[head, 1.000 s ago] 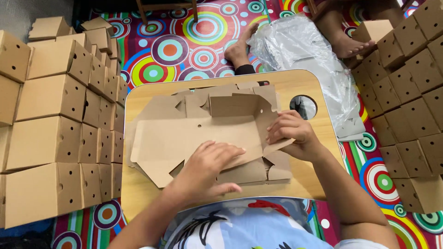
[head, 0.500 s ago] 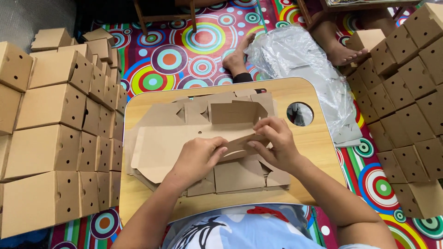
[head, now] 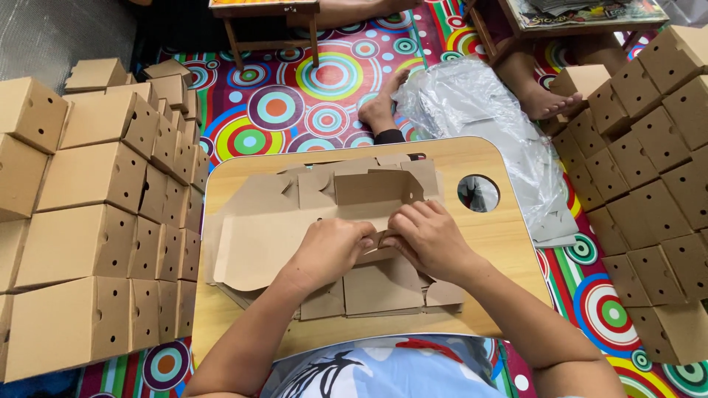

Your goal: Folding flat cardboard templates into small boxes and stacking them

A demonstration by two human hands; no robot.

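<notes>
Both hands at frame centre on the flat cardboard box blank [head: 295, 228], which lies on the wooden bench [head: 501, 236]. Left hand [head: 328, 250] and right hand [head: 428, 236] meet, each grip clamped on a folded flap of the blank. Stacks of finished cardboard boxes [head: 96, 221] fill the left and right edges; clear plastic bag [head: 479, 103] sits upper right.

Cardboard blank [head: 265, 236] on table [head: 509, 236], folded boxes [head: 88, 221] stacked left and right

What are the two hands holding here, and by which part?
Both the left hand and the right hand pinch a folded flap of the top cardboard box blank, where their fingertips meet near its middle, over the wooden lap table.
</notes>
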